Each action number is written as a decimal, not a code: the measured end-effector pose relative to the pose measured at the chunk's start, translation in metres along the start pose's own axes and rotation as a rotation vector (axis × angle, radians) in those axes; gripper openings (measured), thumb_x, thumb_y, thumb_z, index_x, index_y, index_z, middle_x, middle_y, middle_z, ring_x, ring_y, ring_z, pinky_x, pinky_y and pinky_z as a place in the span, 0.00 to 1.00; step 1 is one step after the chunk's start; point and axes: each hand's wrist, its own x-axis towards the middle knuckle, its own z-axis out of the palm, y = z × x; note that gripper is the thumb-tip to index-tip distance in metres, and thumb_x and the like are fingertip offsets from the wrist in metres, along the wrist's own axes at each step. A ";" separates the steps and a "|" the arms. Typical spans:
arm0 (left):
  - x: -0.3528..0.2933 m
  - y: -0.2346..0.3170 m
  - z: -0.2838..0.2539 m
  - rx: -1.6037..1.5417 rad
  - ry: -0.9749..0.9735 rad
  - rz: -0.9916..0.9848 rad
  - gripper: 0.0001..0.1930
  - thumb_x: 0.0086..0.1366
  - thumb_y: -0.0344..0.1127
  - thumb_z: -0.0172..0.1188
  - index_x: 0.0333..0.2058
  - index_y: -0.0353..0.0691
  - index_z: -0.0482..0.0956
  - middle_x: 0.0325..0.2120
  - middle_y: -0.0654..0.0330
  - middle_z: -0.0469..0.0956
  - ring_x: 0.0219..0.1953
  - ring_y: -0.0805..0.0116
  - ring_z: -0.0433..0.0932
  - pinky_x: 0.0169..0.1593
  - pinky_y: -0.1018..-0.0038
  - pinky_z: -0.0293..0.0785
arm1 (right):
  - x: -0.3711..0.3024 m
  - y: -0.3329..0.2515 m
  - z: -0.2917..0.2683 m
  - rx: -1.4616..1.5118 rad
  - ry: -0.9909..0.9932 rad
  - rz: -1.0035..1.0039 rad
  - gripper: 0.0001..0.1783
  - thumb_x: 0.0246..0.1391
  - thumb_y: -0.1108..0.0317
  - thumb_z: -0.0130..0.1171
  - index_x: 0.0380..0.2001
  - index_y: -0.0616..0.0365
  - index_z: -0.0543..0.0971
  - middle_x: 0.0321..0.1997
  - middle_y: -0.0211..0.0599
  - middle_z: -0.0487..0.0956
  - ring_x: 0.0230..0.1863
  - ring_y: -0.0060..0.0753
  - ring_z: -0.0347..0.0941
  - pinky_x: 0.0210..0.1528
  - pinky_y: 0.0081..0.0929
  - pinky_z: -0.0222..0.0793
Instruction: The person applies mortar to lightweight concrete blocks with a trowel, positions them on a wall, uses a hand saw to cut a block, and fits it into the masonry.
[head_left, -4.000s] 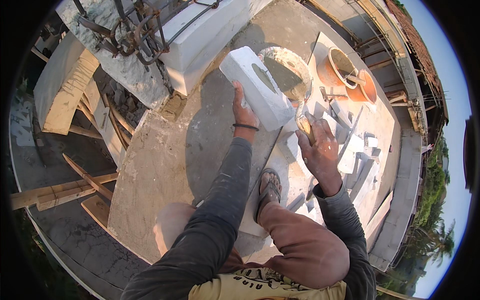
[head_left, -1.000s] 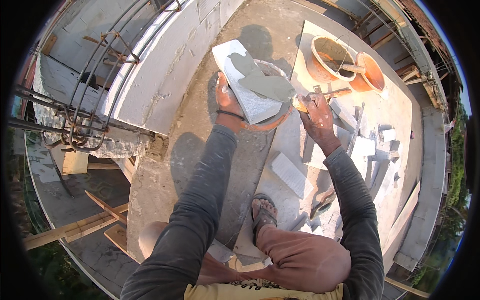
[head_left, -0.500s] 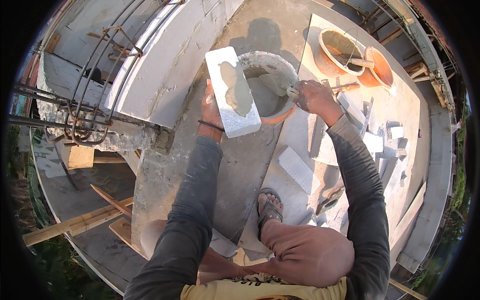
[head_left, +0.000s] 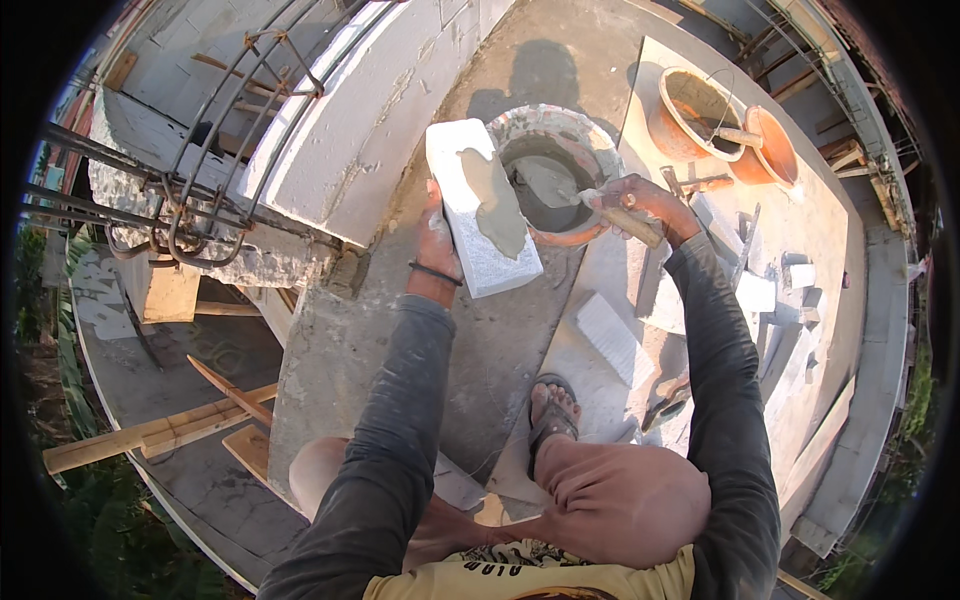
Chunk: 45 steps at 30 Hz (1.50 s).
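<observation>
My left hand (head_left: 437,243) grips a white lightweight block (head_left: 466,240) along its left side, holding it tilted beside the mortar bucket. A patch of wet grey mortar (head_left: 495,212) covers part of the block's upper face. My right hand (head_left: 652,205) is closed round the wooden handle of a trowel (head_left: 640,228). The trowel's blade (head_left: 548,183) is down inside the round bucket (head_left: 600,150), on the grey mortar there. The block overlaps the bucket's left rim in view; whether they touch, I cannot tell.
At the far right stand two orange buckets (head_left: 668,130) (head_left: 778,150), one with mortar and a wooden-handled tool. Block offcuts (head_left: 612,338) lie on the board by my foot. On the left are a white block wall (head_left: 350,150), a rebar cage (head_left: 200,170) and bamboo poles (head_left: 160,438).
The trowel has turned, so its handle now points toward me and its blade lies deeper in the bucket's mortar. The block stays in my left hand; the whole view has shifted slightly.
</observation>
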 end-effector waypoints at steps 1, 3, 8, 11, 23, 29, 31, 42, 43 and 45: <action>-0.001 -0.002 0.002 0.015 0.007 0.002 0.37 0.69 0.66 0.47 0.63 0.39 0.64 0.55 0.50 0.73 0.55 0.52 0.75 0.59 0.54 0.73 | -0.013 -0.004 0.000 -0.061 0.038 -0.019 0.20 0.57 0.52 0.63 0.35 0.62 0.81 0.27 0.33 0.80 0.22 0.22 0.75 0.26 0.21 0.72; 0.000 -0.010 0.009 0.038 0.017 0.008 0.39 0.68 0.67 0.48 0.63 0.40 0.63 0.56 0.50 0.72 0.56 0.53 0.74 0.59 0.55 0.72 | -0.040 -0.020 0.004 -0.142 0.129 -0.056 0.20 0.57 0.54 0.62 0.37 0.63 0.81 0.27 0.35 0.80 0.24 0.24 0.75 0.29 0.22 0.72; 0.009 -0.039 0.027 0.052 -0.031 0.078 0.41 0.67 0.67 0.49 0.65 0.40 0.59 0.56 0.49 0.70 0.58 0.53 0.72 0.60 0.57 0.71 | -0.113 -0.100 0.029 -0.573 0.436 -0.262 0.19 0.54 0.60 0.61 0.42 0.65 0.80 0.30 0.46 0.79 0.31 0.38 0.75 0.39 0.29 0.72; 0.019 -0.057 0.039 -0.012 -0.063 0.080 0.40 0.69 0.66 0.48 0.65 0.38 0.59 0.55 0.50 0.70 0.58 0.57 0.71 0.59 0.60 0.71 | -0.129 -0.126 0.057 -0.919 0.623 -0.277 0.18 0.53 0.65 0.60 0.45 0.64 0.79 0.35 0.52 0.78 0.34 0.50 0.77 0.42 0.38 0.73; 0.033 -0.066 0.031 -0.020 -0.082 0.007 0.35 0.71 0.63 0.46 0.64 0.40 0.62 0.55 0.52 0.72 0.56 0.55 0.74 0.59 0.58 0.73 | -0.115 -0.094 0.052 -1.112 0.705 -0.473 0.20 0.49 0.66 0.64 0.47 0.57 0.79 0.39 0.46 0.75 0.39 0.49 0.77 0.39 0.42 0.73; 0.023 -0.048 0.044 -0.129 -0.212 -0.147 0.33 0.74 0.60 0.38 0.64 0.38 0.62 0.55 0.46 0.73 0.52 0.49 0.77 0.55 0.53 0.77 | -0.068 -0.040 0.044 -1.073 0.778 -0.584 0.23 0.49 0.71 0.64 0.52 0.54 0.79 0.42 0.45 0.72 0.42 0.48 0.74 0.43 0.42 0.71; 0.025 -0.043 0.043 -0.142 -0.213 -0.142 0.34 0.74 0.60 0.36 0.64 0.37 0.62 0.55 0.44 0.72 0.52 0.47 0.77 0.55 0.52 0.77 | -0.047 -0.016 0.052 -1.065 0.796 -0.699 0.26 0.49 0.72 0.64 0.54 0.53 0.78 0.42 0.45 0.72 0.41 0.47 0.73 0.43 0.40 0.71; 0.034 -0.026 0.017 -0.087 -0.189 -0.092 0.34 0.69 0.62 0.50 0.63 0.42 0.64 0.52 0.53 0.76 0.53 0.58 0.77 0.55 0.59 0.77 | -0.107 -0.061 0.013 -0.595 0.487 -0.412 0.25 0.52 0.66 0.68 0.54 0.58 0.78 0.43 0.43 0.79 0.42 0.29 0.76 0.43 0.30 0.72; 0.034 -0.029 0.018 -0.070 -0.166 -0.104 0.34 0.69 0.62 0.50 0.63 0.41 0.64 0.53 0.53 0.75 0.53 0.58 0.77 0.55 0.60 0.77 | -0.113 -0.089 0.010 -0.519 0.394 -0.389 0.24 0.53 0.64 0.68 0.53 0.59 0.79 0.41 0.41 0.81 0.39 0.25 0.77 0.41 0.27 0.72; 0.030 -0.032 0.019 -0.032 -0.111 -0.121 0.34 0.70 0.61 0.50 0.63 0.40 0.65 0.54 0.52 0.75 0.54 0.58 0.76 0.56 0.60 0.76 | -0.117 -0.132 0.003 -0.529 0.210 -0.211 0.23 0.54 0.60 0.67 0.51 0.61 0.79 0.32 0.36 0.80 0.31 0.23 0.75 0.37 0.26 0.71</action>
